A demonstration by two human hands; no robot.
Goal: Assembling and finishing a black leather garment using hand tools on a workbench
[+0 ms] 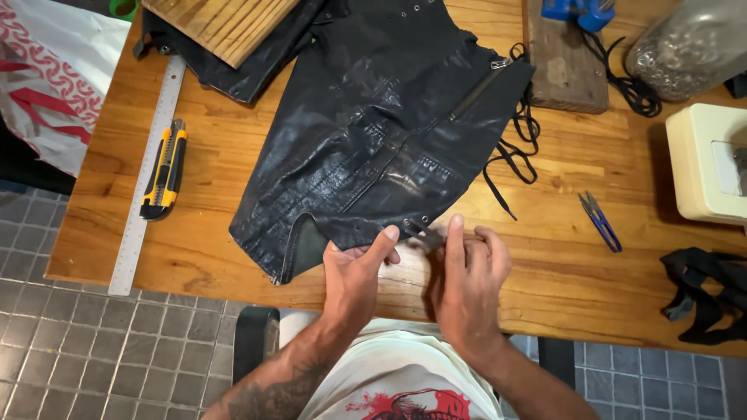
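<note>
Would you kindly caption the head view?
Both hands work the black leather garment's hem on a wooden table.

Both hands, left hand (354,276) and right hand (467,284), pinch the black leather garment's (381,132) hem on the wooden table (576,257).

Small dark piece (424,233) between fingertips of left hand (354,276) and right hand (467,284): motion-blurred, kind unreadable. Black leather garment (373,148) cut off at top edge, partly under wooden board (222,23). Glass jar (689,47) contents too small to tell.
</note>
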